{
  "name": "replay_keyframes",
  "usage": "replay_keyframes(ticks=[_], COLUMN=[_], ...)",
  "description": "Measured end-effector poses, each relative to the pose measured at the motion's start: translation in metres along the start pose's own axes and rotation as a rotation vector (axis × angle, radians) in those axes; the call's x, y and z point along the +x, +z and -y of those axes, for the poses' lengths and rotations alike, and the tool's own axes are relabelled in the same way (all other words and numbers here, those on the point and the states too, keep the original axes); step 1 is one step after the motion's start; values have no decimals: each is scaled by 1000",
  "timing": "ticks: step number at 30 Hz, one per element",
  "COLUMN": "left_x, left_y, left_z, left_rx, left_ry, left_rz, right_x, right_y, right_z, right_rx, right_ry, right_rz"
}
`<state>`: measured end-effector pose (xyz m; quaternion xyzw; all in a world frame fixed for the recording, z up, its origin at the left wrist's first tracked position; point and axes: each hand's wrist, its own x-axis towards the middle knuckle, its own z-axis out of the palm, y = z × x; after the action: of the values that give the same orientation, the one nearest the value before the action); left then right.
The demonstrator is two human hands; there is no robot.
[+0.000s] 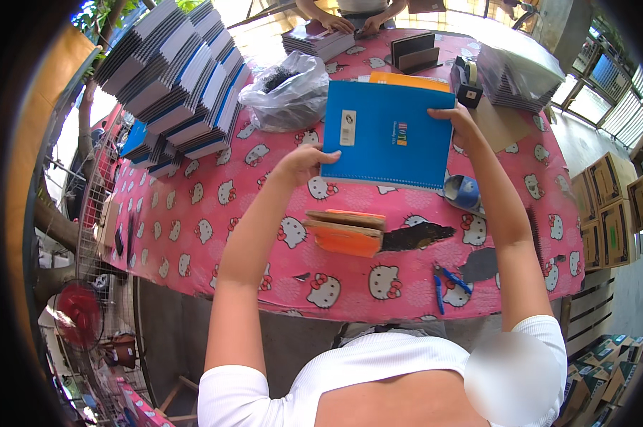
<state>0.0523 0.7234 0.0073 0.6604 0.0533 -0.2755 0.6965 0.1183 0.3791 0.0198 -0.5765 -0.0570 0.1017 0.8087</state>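
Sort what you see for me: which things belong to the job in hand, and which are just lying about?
Job in hand:
- blue notebook, held between left hand and right hand
- probably the stacked notebooks at left

Seemingly just lying about:
- red fan
- cardboard boxes
- perhaps the blue-handled pliers, untouched

Bright daylight glares beyond the table (415,269); the view's edges curve into black.
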Motion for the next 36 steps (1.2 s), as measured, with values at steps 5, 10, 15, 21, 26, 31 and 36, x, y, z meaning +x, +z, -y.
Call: replay_keyframes(ticks=[5,10,15,21,26,31,36], left_x=[37,56,45,23,7,-75,-104], left_y=[-30,-44,-46,-24,-56,-12,37], left_z=[25,57,76,81,122,34,106], left_rx=[-39,-31,-113,-268,-247,646,1281], left_ry=[-119,-219,-230,-219,-39,352,481], left_rz=[62,74,79,56,-221,-535,-379], right_x=[44,52,38,30,3,-28,-34], right_y=[-6,-14,2,-28,85,159,204], right_z=[-42,-77,-67,-101,-66,-86,-131], right_rx=[-191,-419,-597,-788,-1440,-1367,-1567], right_ry=[-49,-10,24,43,-541,-810,-802], right_rz=[-65,-251,-175,-306,-282,573,754])
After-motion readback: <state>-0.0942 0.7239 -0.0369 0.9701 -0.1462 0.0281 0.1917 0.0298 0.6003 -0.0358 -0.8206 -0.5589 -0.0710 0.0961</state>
